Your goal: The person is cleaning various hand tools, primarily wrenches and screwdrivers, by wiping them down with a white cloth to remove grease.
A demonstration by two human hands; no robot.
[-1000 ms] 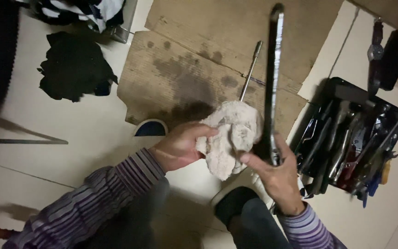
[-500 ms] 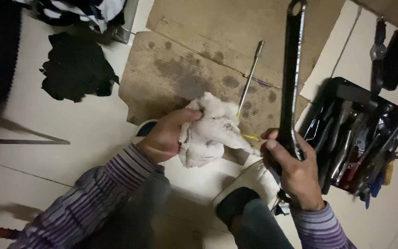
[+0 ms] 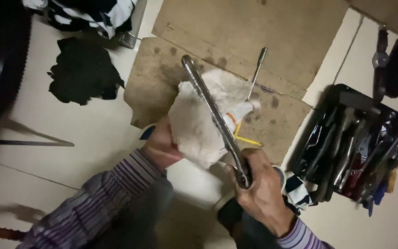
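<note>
right hand (image 3: 261, 193) grips wrench (image 3: 215, 115) base, tilted; left hand (image 3: 160, 145) clutches rag (image 3: 199, 124) against it.

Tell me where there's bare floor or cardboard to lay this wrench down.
Bare pale tile floor lies left of the left hand, below the black cloth. The upper cardboard is also free. It is crowded on the right: the tool tray is full, and a screwdriver lies beside the rag.

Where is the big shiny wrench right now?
In the head view, the wrench is mid-picture, gripped at its lower end by the right hand and lying slantwise across the white rag that the left hand holds.
</note>
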